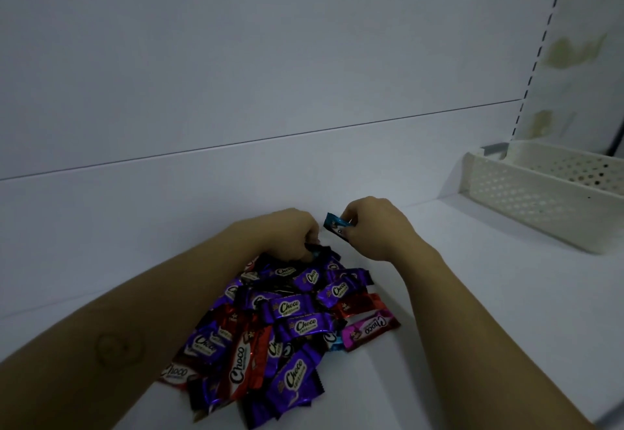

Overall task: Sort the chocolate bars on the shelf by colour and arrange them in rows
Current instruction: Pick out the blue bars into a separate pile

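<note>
Blue foil crinkled in my right hand (374,227). I pinched a blue bar (334,223) between thumb and curled fingers and held it just past the far edge of the pile (293,321), apart from the rest, I think to begin a row of that colour on the bare shelf (472,311) behind.

My left hand (290,232) sat at the pile's far end, fingers curled down round a second bar (315,251). Its wrapper looked dark with a hint of blue, but the light was too dim to be sure. I judged that hand was both drawing out a bar and steadying the heap.

The chocolate bars lay jumbled and overlapping between my forearms, mostly purple, with some red and one pink bar (369,328) at the right edge. No rows had been laid out, so the sorting had barely begun. A white basket (526,200) stood well apart to the right.
</note>
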Tool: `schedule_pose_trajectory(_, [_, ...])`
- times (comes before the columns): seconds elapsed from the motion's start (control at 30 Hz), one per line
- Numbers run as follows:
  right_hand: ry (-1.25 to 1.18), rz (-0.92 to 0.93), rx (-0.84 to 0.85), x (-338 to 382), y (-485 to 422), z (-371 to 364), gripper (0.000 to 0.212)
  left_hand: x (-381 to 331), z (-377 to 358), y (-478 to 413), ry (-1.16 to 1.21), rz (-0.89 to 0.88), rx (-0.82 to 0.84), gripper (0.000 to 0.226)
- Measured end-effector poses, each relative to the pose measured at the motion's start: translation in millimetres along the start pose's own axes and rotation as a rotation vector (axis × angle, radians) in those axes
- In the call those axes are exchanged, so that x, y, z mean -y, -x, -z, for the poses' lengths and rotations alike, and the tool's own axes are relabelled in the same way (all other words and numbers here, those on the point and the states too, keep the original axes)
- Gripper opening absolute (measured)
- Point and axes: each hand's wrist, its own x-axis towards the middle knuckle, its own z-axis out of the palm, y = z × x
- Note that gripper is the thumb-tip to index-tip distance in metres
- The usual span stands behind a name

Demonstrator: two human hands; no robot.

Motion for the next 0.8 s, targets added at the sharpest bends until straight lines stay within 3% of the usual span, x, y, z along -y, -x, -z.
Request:
schedule_pose_trajectory(0.27, [-0.205, -0.049, -0.23, 2.1, 2.9, 5.2, 0.017, 8.8, 10.5, 13.0, 0.501, 0.081, -0.345, 0.017])
schedule_pose_trajectory(0.4, [-0.369, -0.029, -0.315, 4.1, 4.0, 6.4, 0.012, 14.2, 12.0, 28.5, 0.763, 0.161, -0.471, 0.031])
schedule_pose_trajectory(0.63, [-0.72, 0.041, -0.131, 50.6, 32.7, -1.1, 0.007, 43.5, 11.6, 91.0, 0.876, 0.264, -0.531, 0.027])
schedule_pose_trajectory(0.8, [-0.674, 0.128, 0.041, 112.5, 47.7, -4.6, 0.006, 82.3, 9.1, 163.0, 0.83, 0.354, -0.553, 0.029])
